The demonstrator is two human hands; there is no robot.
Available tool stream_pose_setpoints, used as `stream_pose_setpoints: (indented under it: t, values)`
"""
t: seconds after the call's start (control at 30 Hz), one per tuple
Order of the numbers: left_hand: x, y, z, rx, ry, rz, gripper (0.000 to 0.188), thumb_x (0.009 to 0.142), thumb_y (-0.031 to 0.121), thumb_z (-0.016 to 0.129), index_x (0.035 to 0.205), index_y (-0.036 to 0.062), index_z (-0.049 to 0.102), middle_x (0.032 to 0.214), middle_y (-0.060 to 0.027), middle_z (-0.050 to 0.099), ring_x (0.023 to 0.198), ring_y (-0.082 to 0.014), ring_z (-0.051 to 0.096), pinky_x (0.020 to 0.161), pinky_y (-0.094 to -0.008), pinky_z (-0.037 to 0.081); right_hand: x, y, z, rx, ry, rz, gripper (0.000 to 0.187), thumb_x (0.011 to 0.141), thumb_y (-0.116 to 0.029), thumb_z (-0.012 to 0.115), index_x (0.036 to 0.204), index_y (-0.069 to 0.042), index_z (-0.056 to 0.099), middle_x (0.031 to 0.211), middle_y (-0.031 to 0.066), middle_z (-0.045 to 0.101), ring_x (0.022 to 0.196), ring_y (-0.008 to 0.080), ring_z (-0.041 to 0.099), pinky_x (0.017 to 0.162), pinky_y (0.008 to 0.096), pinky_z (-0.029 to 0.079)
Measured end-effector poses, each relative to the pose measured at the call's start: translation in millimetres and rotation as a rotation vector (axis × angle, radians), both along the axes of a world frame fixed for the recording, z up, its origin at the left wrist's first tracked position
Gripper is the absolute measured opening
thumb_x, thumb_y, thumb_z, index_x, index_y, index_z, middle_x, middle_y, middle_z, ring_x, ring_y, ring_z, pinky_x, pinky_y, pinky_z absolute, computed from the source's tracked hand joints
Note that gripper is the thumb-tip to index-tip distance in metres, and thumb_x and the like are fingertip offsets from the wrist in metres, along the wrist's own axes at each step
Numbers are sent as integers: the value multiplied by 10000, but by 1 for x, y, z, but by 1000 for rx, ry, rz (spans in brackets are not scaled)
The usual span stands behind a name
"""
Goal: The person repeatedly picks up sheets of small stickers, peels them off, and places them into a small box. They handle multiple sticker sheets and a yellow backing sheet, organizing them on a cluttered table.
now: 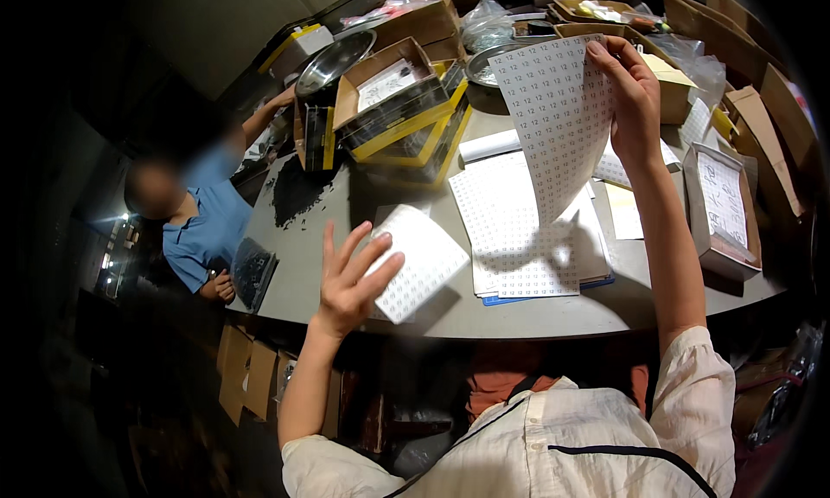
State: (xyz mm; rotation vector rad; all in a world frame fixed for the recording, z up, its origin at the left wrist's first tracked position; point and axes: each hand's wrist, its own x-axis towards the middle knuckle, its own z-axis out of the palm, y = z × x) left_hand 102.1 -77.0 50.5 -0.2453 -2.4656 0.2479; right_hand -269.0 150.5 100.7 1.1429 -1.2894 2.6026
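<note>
My right hand [635,96] is raised over the table, pinching a large white label sheet [558,118] by its upper right corner. The sheet is covered in rows of small printed marks and hangs curling over a stack of similar sheets [484,230]. A blue edge [506,301] shows under that stack. At left, my left hand [353,277] has a smaller curled label sheet [424,260] between its fingers and its hidden thumb. This piece is lifted, with its shadow on the tabletop, and is slightly blurred.
Open cardboard boxes [389,87] with yellow stripes stand at the back, beside a metal bowl [337,61]. Small black pieces [298,191] lie in a heap at left. A shallow box [724,208] sits at right. A person in a blue shirt [207,226] works at the table's left end.
</note>
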Motion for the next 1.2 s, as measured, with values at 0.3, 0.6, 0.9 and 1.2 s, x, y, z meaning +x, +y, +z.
stream_pose_setpoints:
  t: [0.3,0.6,0.9,1.2]
  values:
    - [57,-33,-62,-60,-401,173,560,854,82,700,1375,277,629,1435,-132,561,1329,-336,523,1170,-626,296,-12,7,7,-69,-41,113,222,963,-194,677,1097,-20,645,963,27,704,838,75,639,785,229,502]
    - [50,-62,-53,230,-153,420,584,853,-97,528,1387,125,617,1433,-199,556,1316,-381,533,1134,-504,383,-12,3,3,11,-172,243,301,967,-139,657,1209,26,587,1011,66,686,877,110,655,806,239,522]
    - [-74,41,-3,1494,-149,-171,748,1059,547,396,1467,-80,390,1495,-241,467,1417,-326,443,1198,-426,318,27,-8,2,192,-230,403,490,861,-21,622,1336,56,523,886,66,637,734,123,607,665,254,523]
    - [-155,84,-2,1831,-213,-455,480,968,191,654,1351,-54,501,1328,-139,621,1206,-190,590,1064,-350,426,38,12,-21,432,-273,514,509,907,-174,691,1377,-48,542,1091,63,655,1001,133,629,867,300,524]
